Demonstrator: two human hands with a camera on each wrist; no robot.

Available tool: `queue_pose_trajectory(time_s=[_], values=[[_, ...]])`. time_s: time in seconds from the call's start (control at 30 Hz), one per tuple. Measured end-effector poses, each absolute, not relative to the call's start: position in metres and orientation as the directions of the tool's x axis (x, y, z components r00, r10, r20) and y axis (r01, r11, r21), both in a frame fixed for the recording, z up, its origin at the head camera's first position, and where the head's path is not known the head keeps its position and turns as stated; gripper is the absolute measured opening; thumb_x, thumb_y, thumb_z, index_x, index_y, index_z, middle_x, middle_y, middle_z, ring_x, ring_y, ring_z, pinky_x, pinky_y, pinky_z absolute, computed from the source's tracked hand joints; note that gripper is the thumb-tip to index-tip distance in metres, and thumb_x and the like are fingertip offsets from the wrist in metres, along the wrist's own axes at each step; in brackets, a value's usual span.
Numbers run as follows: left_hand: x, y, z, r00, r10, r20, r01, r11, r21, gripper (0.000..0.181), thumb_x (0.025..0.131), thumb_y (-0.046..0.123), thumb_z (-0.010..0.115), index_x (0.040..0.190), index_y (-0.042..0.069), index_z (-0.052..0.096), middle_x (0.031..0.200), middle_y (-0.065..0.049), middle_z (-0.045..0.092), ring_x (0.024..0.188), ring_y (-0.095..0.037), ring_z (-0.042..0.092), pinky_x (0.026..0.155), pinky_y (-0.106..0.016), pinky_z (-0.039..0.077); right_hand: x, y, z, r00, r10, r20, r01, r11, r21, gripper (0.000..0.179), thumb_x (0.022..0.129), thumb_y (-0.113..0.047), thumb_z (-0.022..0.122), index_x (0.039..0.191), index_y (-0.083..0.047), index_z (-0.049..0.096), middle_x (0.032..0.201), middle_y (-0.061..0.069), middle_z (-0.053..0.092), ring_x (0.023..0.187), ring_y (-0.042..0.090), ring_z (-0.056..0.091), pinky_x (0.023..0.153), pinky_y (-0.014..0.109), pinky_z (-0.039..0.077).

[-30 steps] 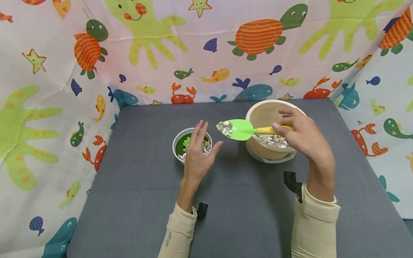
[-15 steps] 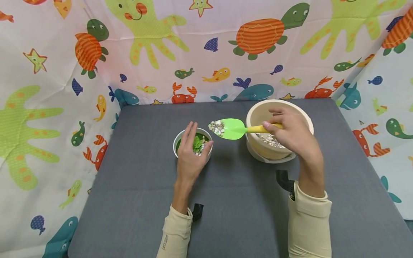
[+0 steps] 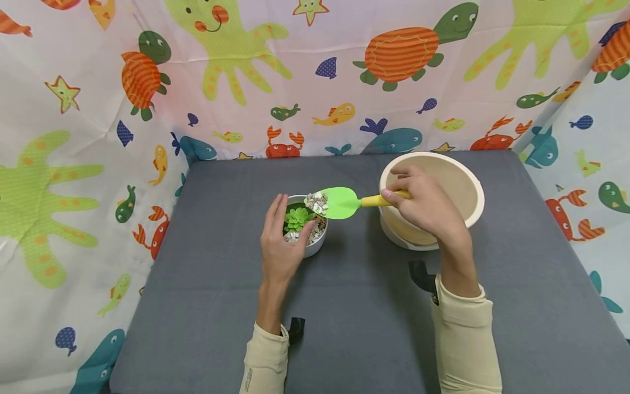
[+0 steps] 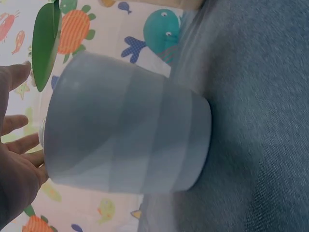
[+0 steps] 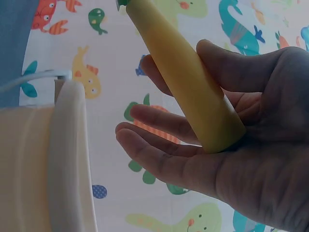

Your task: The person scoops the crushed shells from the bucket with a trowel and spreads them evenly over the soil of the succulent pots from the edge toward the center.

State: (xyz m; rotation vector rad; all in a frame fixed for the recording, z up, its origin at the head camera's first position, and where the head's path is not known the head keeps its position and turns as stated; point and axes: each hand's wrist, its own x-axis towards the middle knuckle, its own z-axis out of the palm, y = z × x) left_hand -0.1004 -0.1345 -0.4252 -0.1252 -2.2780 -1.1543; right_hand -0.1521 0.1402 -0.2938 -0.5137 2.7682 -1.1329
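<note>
My right hand (image 3: 429, 203) grips the yellow handle of a small garden trowel (image 3: 343, 202), thumb and fingers round it, also plain in the right wrist view. Pebbles (image 3: 316, 202) lie on the tip of its green blade, which hangs over the right side of a small white plant pot (image 3: 316, 248). Inside that pot are a green succulent (image 3: 297, 219), some dark green ground and more pebbles. My left hand (image 3: 279, 253) is at the pot's near left rim, fingers extended along the left side, thumb over the front; whether it touches is unclear. The left wrist view shows the pot (image 4: 125, 130) upright.
A large cream planter (image 3: 476, 210) stands to the right, under my right hand; its rim (image 5: 70, 159) is close beside that hand in the right wrist view. Grey cloth (image 3: 211, 284) covers the table. A printed sea-animal curtain (image 3: 339, 71) closes the back and sides.
My right hand has carried the loaded trowel leftward, from beside the planter to over the small pot. The left hand has shifted left and down, from over the pot to its left rim.
</note>
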Motion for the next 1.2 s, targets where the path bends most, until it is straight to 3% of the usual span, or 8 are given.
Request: queue_pose_trajectory(time_s=[0.33,0.63,0.9,1.2], values=[[-0.092,-0.149,-0.436,-0.821,-0.215,0.528,0.305,0.617,0.725,0.079,0.089,0.030,0.085,0.155,0.005,0.050,0.158,-0.019,0.051,0.148,-0.032,0.051,0.120,-0.051,0.044,-0.154,0.111,-0.295,-0.920,-0.392,-0.020,-0.282,0.695,-0.662,0.029,0.103,-0.014,0.062,0.111,0.009,0.077,0.150,0.026,0.055,0.148,0.043,0.044,0.116,0.063,0.041],[-0.087,-0.159,-0.444,-0.849,-0.212,0.485,0.257,0.635,0.728,0.096,0.079,0.033,0.093,0.158,0.007,0.045,0.159,-0.022,0.048,0.148,-0.037,0.049,0.118,-0.057,0.044,-0.156,0.083,-0.306,-0.891,-0.453,-0.032,-0.332,0.698,-0.635,0.029,0.103,-0.016,0.063,0.111,0.007,0.078,0.153,0.025,0.051,0.144,0.041,0.049,0.111,0.056,0.049],[-0.086,-0.166,-0.448,-0.925,-0.180,0.335,0.154,0.629,0.762,0.119,0.070,0.041,0.097,0.166,0.015,0.031,0.169,-0.015,0.037,0.157,-0.032,0.038,0.125,-0.054,0.038,-0.154,0.063,-0.311,-0.870,-0.493,0.014,-0.419,0.724,-0.548,0.023,0.101,-0.014,0.067,0.105,0.004,0.080,0.152,0.026,0.053,0.139,0.048,0.050,0.115,0.059,0.044],[-0.086,-0.165,-0.452,-0.924,-0.212,0.317,0.119,0.629,0.768,0.121,0.066,0.043,0.099,0.164,0.010,0.035,0.164,-0.014,0.045,0.151,-0.030,0.047,0.122,-0.051,0.042,-0.136,0.048,-0.306,-0.867,-0.482,0.122,-0.488,0.774,-0.404,0.021,0.099,-0.015,0.072,0.108,0.002,0.079,0.150,0.022,0.056,0.143,0.042,0.048,0.120,0.055,0.042]])
